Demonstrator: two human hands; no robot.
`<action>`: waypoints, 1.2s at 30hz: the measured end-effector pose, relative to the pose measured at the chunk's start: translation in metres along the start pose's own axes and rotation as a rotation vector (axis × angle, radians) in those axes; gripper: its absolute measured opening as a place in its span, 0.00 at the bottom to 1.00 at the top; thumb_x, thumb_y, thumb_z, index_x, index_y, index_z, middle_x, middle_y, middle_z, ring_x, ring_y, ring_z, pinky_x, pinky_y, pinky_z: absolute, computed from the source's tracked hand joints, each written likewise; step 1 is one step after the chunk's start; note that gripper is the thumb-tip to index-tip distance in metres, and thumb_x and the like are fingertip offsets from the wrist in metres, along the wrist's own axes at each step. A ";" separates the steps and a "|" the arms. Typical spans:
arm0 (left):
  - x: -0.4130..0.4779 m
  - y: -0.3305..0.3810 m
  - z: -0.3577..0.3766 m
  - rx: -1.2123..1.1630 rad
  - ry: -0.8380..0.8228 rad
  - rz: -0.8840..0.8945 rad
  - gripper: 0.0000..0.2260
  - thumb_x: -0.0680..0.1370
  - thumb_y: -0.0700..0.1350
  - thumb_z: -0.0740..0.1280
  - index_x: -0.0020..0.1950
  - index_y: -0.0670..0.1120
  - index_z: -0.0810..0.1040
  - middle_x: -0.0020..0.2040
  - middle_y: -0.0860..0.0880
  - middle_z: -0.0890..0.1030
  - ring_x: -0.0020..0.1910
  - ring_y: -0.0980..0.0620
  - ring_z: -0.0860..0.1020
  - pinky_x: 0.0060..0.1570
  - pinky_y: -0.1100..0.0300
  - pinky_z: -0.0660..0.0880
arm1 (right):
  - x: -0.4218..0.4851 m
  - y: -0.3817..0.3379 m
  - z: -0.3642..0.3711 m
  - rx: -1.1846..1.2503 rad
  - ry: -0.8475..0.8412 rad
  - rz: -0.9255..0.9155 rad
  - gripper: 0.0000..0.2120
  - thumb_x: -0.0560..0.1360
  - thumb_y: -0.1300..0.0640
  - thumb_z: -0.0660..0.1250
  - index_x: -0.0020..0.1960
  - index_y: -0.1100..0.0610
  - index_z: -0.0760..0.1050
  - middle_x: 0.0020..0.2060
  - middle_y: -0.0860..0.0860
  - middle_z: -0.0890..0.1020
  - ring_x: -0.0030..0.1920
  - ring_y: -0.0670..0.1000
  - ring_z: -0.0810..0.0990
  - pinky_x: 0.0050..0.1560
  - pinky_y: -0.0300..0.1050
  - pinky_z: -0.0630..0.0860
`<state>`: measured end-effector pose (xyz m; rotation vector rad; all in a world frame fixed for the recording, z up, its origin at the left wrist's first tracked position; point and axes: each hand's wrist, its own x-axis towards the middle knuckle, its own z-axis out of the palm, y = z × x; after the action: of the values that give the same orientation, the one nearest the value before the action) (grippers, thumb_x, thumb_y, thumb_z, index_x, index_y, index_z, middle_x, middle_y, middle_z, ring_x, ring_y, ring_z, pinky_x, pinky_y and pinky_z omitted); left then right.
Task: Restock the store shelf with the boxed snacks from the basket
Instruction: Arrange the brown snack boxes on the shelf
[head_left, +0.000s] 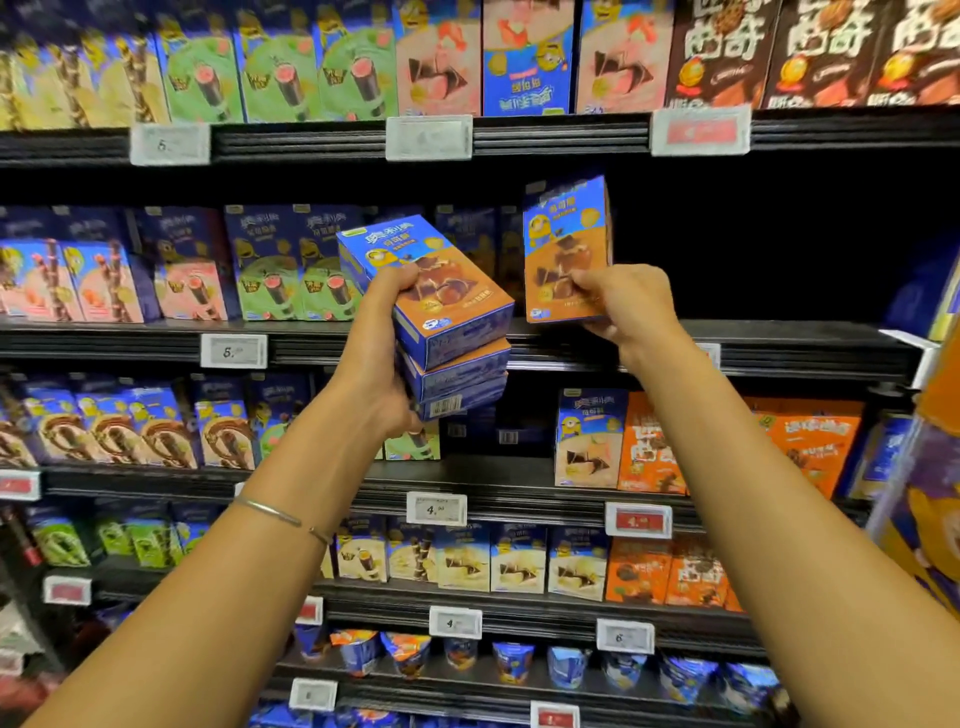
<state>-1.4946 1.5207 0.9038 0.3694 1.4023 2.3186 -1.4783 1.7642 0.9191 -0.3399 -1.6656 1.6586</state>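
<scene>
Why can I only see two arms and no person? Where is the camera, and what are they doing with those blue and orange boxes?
The camera sits on the person's head and looks forward and down. So you see what they see: just their two arms reaching out. There is no machine here, only bare hands.

The left hand grips a stack of blue and orange snack boxes, three as far as I can tell. The right hand pinches a single box of the same kind near its bottom. It holds that box upright over the front of the shelf.

Beside that box is a dark gap where no boxes show, so the box will probably go there. All around are more shelves of snack boxes, with small price tags on their edges.
</scene>
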 end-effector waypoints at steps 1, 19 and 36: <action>0.000 0.000 -0.001 -0.006 -0.005 0.005 0.17 0.72 0.65 0.72 0.41 0.54 0.90 0.54 0.49 0.89 0.46 0.44 0.88 0.52 0.37 0.82 | 0.010 0.004 -0.001 -0.084 0.000 -0.041 0.08 0.70 0.57 0.76 0.46 0.55 0.80 0.42 0.51 0.86 0.44 0.49 0.87 0.40 0.46 0.84; 0.025 -0.006 0.026 -0.058 0.014 0.095 0.16 0.74 0.63 0.73 0.48 0.53 0.90 0.57 0.48 0.88 0.53 0.41 0.88 0.51 0.36 0.82 | 0.115 0.034 0.011 -0.941 -0.038 -0.213 0.12 0.75 0.51 0.72 0.48 0.55 0.70 0.42 0.54 0.75 0.33 0.51 0.70 0.31 0.40 0.63; 0.034 0.018 0.007 -0.043 -0.030 0.039 0.19 0.76 0.63 0.72 0.59 0.52 0.86 0.61 0.46 0.87 0.60 0.40 0.85 0.62 0.29 0.76 | 0.122 0.046 0.044 -1.085 0.020 -0.186 0.07 0.77 0.54 0.67 0.46 0.57 0.73 0.43 0.57 0.74 0.42 0.59 0.73 0.43 0.48 0.68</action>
<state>-1.5255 1.5351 0.9233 0.4210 1.3406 2.3601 -1.6051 1.8175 0.9189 -0.6707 -2.3631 0.4809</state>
